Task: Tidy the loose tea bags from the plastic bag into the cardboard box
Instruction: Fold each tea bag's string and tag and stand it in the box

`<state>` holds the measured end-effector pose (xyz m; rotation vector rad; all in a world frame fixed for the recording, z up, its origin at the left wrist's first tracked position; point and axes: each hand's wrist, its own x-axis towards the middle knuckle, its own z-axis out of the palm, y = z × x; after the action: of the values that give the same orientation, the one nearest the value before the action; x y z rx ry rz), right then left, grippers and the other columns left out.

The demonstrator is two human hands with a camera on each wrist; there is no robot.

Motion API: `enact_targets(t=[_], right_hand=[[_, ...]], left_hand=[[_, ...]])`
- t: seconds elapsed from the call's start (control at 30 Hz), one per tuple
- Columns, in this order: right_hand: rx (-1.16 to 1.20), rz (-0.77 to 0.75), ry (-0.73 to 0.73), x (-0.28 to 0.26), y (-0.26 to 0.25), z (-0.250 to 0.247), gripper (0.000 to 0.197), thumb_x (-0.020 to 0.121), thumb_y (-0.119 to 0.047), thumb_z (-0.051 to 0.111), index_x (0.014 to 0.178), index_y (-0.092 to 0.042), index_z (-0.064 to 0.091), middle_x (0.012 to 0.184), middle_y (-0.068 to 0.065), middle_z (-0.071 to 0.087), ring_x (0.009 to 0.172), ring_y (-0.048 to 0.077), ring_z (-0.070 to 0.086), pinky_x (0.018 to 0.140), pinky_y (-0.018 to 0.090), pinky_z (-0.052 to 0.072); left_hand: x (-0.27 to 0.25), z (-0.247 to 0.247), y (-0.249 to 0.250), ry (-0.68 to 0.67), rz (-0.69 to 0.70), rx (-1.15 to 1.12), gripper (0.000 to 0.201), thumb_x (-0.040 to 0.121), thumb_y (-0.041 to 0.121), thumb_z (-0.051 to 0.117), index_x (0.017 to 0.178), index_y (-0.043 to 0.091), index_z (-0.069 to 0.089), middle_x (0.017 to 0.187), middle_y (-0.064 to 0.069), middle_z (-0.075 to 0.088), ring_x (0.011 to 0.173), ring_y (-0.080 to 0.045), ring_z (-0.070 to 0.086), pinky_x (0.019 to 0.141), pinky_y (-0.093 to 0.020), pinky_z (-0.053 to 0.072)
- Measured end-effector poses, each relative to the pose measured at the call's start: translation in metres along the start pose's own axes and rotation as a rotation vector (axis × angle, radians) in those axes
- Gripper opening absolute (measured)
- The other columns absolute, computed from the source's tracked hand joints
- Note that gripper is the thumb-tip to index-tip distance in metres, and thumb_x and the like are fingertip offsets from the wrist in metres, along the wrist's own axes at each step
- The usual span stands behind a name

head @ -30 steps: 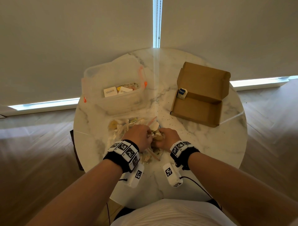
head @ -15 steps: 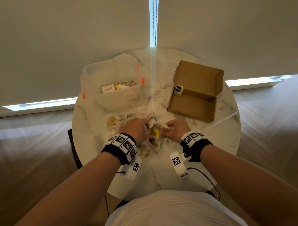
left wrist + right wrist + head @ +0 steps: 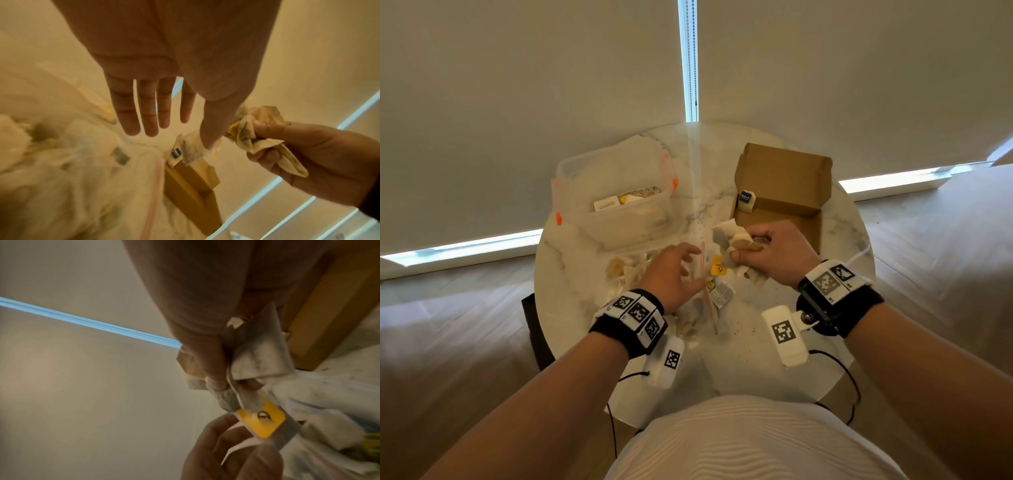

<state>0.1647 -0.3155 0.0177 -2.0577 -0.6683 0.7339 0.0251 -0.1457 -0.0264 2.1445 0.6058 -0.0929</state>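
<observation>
Right hand (image 3: 774, 255) clutches tea bags (image 3: 739, 245) beside cardboard box (image 3: 780, 192).

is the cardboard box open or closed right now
Open. The cardboard box has its lid flap standing up behind the tray, with one blue-labelled tea bag at its left edge.

We see a round marble bench (image 3: 774, 359) before pale roller blinds (image 3: 517, 85). Toward its far left edge stands a clear plastic tub (image 3: 616, 219) with orange clips, holding small paper packets (image 3: 607, 204). Dark crumbs (image 3: 743, 329) speckle the bench's middle, and wooden flooring (image 3: 448, 325) surrounds it.
</observation>
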Motion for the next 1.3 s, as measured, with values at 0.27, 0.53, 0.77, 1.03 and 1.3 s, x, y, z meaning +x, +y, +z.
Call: enact_targets(t=[0.27,0.53,0.77,1.03,1.3], right_hand=[[0.139,-0.114,-0.121,-0.015,-0.055,-0.017,0.025,0.078,-0.018,0.082,0.101,-0.016,0.075,0.089,-0.001,0.076,0.083,0.016,0.072,0.077,0.034,0.060],[0.200,-0.140,-0.144,-0.015,-0.057,-0.014,0.024,0.078,-0.014,0.081,0.101,-0.015,0.075,0.090,0.001,0.076,0.082,0.013,0.071,0.075,0.026,0.057],[0.069,-0.190,-0.280,-0.016,-0.053,-0.005,0.028,0.078,-0.019,0.081,0.105,-0.020,0.075,0.098,-0.028,0.066,0.096,-0.009,0.063,0.077,0.013,0.048],[-0.191,-0.270,-0.309,-0.010,-0.055,0.001,0.028,0.079,-0.016,0.079,0.106,-0.023,0.076,0.088,-0.044,0.058,0.077,-0.015,0.059,0.065,0.005,0.043],[-0.124,-0.136,-0.279,-0.007,-0.049,0.007,0.049,0.074,-0.030,0.083,0.121,-0.031,0.068,0.091,-0.013,0.072,0.070,0.008,0.070,0.063,0.032,0.058]], left_hand=[[0.006,-0.024,0.041,-0.281,0.043,-0.607,0.070,0.071,-0.003,0.084,0.128,0.020,0.050,0.126,-0.001,0.062,0.116,-0.017,0.062,0.096,-0.032,0.052],[-0.014,-0.021,0.045,-0.603,-0.010,-1.054,0.075,0.056,0.020,0.097,0.120,0.010,0.059,0.106,-0.013,0.070,0.102,-0.029,0.070,0.081,-0.042,0.059],[-0.021,-0.027,0.047,-0.492,-0.048,-1.130,0.103,0.057,0.034,0.095,0.143,0.013,0.043,0.125,-0.015,0.063,0.110,-0.034,0.065,0.085,-0.050,0.056],[-0.022,-0.024,0.053,-0.391,-0.116,-1.043,0.068,0.070,0.022,0.087,0.132,0.023,0.057,0.123,-0.014,0.065,0.107,-0.036,0.067,0.074,-0.051,0.058],[-0.022,-0.019,0.054,-0.259,-0.216,-1.005,0.023,0.094,0.019,0.062,0.117,0.016,0.063,0.096,-0.012,0.074,0.086,-0.029,0.073,0.061,-0.039,0.061]])
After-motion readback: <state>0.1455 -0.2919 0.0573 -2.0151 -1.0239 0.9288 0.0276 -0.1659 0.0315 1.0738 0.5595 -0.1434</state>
